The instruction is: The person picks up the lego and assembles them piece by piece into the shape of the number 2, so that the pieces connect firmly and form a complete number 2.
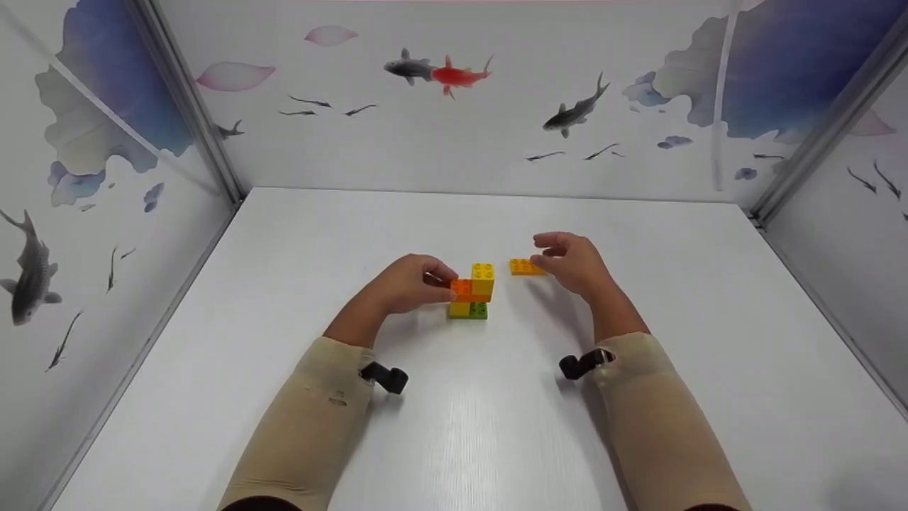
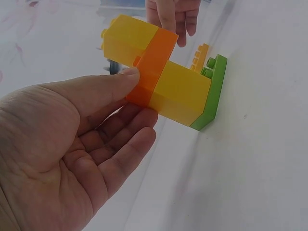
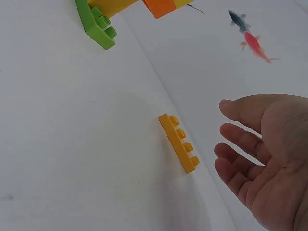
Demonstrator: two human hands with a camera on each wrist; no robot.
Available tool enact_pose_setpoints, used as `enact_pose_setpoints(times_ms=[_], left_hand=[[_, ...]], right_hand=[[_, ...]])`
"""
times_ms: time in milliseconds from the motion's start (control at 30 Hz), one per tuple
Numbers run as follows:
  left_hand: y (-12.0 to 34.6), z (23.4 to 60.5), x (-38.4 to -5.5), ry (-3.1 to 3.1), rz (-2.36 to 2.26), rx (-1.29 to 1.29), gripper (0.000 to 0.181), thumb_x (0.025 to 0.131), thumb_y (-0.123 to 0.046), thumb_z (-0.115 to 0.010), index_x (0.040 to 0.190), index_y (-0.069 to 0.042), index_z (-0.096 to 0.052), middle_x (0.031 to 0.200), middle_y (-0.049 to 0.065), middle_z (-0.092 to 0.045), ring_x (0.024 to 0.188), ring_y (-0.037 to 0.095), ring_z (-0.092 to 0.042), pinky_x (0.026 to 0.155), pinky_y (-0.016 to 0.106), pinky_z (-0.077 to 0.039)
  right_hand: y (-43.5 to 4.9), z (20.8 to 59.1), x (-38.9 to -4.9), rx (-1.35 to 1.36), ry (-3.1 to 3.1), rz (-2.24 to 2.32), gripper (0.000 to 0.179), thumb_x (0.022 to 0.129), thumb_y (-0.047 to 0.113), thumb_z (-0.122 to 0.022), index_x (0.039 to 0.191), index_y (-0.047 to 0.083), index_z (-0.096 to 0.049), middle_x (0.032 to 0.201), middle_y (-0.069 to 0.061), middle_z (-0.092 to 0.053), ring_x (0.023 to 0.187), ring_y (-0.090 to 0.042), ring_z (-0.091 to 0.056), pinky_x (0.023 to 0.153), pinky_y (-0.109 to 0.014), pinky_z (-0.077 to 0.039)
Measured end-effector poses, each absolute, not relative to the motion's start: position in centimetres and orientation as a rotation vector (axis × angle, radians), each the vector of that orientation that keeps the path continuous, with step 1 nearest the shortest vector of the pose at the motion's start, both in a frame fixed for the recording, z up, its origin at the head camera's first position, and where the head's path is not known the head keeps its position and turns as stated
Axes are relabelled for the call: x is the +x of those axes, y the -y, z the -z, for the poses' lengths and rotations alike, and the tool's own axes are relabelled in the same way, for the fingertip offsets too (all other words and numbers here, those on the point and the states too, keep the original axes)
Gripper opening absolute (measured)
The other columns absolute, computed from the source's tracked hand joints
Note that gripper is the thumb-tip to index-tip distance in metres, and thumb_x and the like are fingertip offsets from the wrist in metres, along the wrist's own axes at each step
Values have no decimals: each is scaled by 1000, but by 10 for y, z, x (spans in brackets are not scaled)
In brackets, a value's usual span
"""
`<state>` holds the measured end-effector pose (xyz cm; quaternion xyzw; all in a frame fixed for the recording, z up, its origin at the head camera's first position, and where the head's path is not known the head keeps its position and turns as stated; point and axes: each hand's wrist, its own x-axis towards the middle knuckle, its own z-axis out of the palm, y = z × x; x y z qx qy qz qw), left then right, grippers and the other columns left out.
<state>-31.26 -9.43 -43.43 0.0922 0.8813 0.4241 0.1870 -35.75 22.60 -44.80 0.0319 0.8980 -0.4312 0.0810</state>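
Observation:
My left hand (image 1: 411,284) pinches the orange brick (image 2: 153,70) between thumb and fingers, at the left side of a small stack. On top of the orange brick sits an upper yellow brick (image 1: 482,279), at its right end. Below is a lower yellow brick (image 2: 183,91), standing on a thin green brick (image 2: 216,89) with bare studs beside it. My right hand (image 1: 576,264), fingers spread and loosely bent, hovers by a loose flat yellow-orange brick (image 3: 178,143). In the right wrist view its fingers hold nothing and stand apart from that brick.
The stack and loose brick are on a white table (image 1: 454,426). White panels with painted fish (image 1: 461,76) rise behind and at both sides. Black wrist cameras jut inward from both sleeves, the left one (image 1: 386,377) close over the table.

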Motion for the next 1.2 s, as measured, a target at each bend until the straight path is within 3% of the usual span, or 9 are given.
enact_pose_setpoints(times_ms=[367, 733, 1200], left_hand=[[94, 434, -312, -2477, -1186, 258, 29, 97, -27, -81, 125, -26, -74, 128, -3, -70, 123, 20, -65, 109, 37, -58], [94, 436, -312, -2478, -1195, 270, 28, 97, -26, -81, 124, -25, -74, 127, -3, -70, 123, 20, -66, 109, 37, -58], [94, 434, -312, -2477, -1186, 245, 28, 97, -26, -81, 125, -26, -74, 129, -4, -69, 124, 20, -65, 110, 37, -58]], right_hand=[[-233, 470, -359, 117, -2623, 1210, 49, 102, 24, -74, 149, 25, -63, 150, -10, -58, 133, -30, -53, 123, -46, -47], [-227, 477, -357, 79, -2687, 1126, 43, 106, 15, -66, 148, 23, -63, 161, -8, -52, 148, -31, -48, 131, -52, -35], [-227, 466, -357, 6, -2752, 1125, 43, 105, 15, -68, 148, 21, -64, 156, -10, -57, 147, -35, -49, 129, -54, -38]])
